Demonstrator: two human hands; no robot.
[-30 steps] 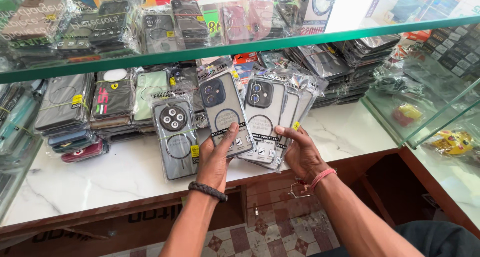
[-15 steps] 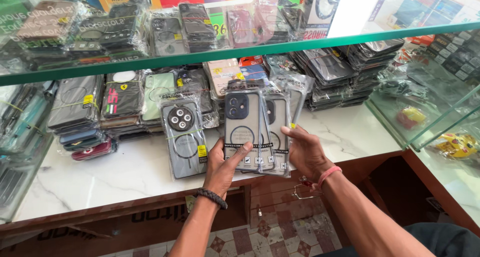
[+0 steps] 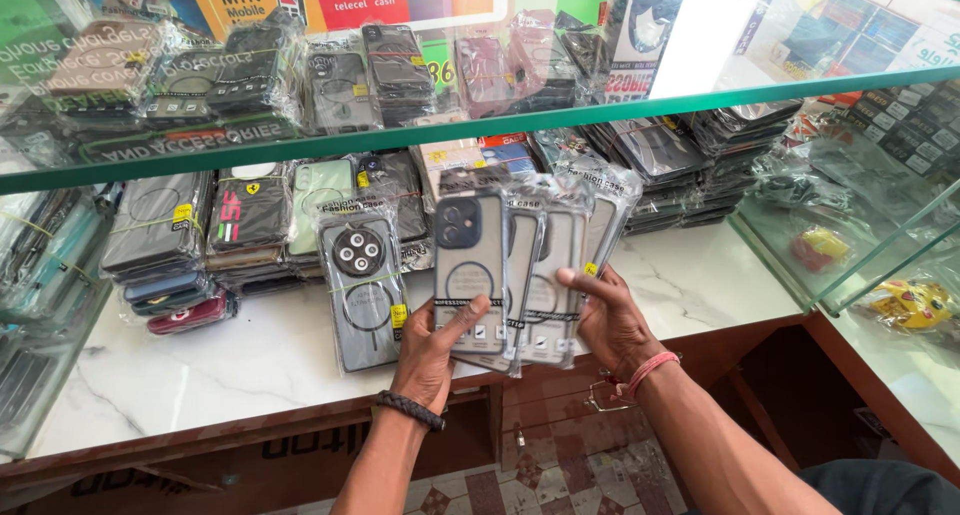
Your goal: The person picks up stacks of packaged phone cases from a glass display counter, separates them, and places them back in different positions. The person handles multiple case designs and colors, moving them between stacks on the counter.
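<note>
Fanned packaged phone cases gripped by left hand and right hand over counter's front edge; sleeves best squared before being slid.

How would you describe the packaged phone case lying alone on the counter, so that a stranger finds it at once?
Start at the white marble counter under the glass shelf. Just beside the left hand, one packaged grey case lies flat by itself. Unlike the cases fanned in the hands, it has a large round camera ring.

Rear packaged phone cases mostly hidden behind front case.
</note>
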